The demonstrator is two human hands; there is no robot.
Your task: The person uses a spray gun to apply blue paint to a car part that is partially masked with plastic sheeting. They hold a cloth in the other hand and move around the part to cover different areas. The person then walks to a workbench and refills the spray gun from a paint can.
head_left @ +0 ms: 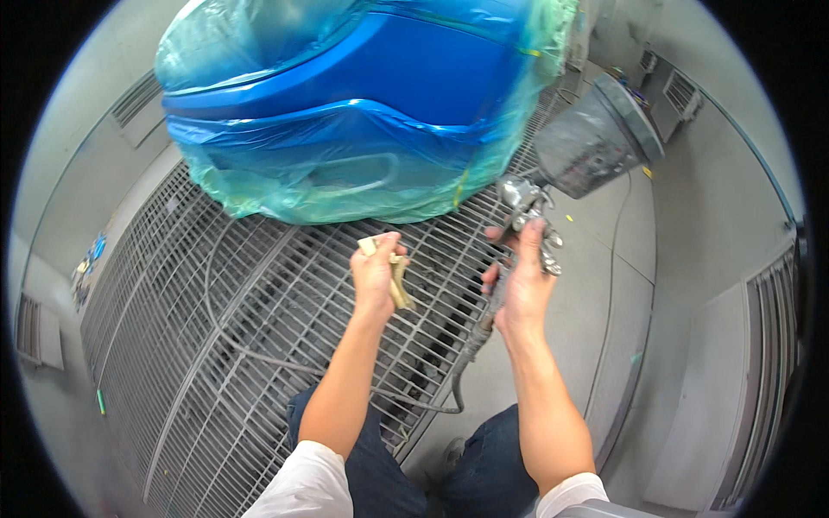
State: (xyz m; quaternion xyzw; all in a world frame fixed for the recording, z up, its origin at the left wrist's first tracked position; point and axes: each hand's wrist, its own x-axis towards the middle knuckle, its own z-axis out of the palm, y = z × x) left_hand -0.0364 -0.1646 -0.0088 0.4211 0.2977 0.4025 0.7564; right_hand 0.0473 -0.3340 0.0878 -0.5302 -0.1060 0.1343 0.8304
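Note:
My left hand (372, 281) is closed around a crumpled pale-yellow cloth (401, 288), part of which hangs out beside the fingers. In my right hand (527, 292) is a metal spray gun (522, 193), gripped by its handle and tilted to the right. A large grey paint cup (589, 141) sits on the gun, and an air hose (458, 385) runs down from the handle. Ahead of both hands is a glossy blue car body panel (414, 65), framed by translucent green-blue masking film (319, 177). Neither hand touches the panel.
Under the panel lies a metal floor grating (285, 276), with the hose trailing across it. Smooth grey floor (570, 285) borders it on the right. Grey booth walls (725, 190) with vents (680, 93) stand around. Small scraps (93, 255) lie by the left wall.

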